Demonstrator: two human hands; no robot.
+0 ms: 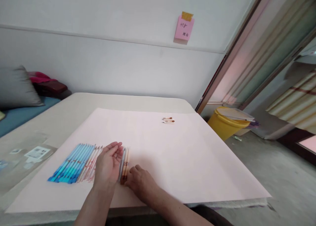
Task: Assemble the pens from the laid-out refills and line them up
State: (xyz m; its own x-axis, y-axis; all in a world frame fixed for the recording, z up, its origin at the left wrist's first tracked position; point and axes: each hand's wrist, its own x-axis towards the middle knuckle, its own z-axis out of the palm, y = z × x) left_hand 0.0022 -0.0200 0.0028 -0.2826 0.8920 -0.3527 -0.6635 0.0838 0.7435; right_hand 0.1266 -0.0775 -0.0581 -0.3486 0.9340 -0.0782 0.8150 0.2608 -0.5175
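A row of pens lies side by side on a pale pink sheet (172,153): several blue pens (71,162) at the left, then white and pink ones, then orange pens (125,160) at the right. My left hand (108,165) stands on its edge with fingers straight, pressed against the pens in the middle of the row. My right hand (140,181) rests on the sheet by the near ends of the orange pens, fingers curled and touching them. Two small pen parts (169,120) lie apart at the far side of the sheet.
The sheet covers a beige table (74,104). Printed paper slips (37,152) lie at the table's left. A grey cushion (17,87) and red cloth sit on a blue bed at far left. A yellow bucket (225,124) stands on the floor at right. A pink note (184,27) hangs on the wall.
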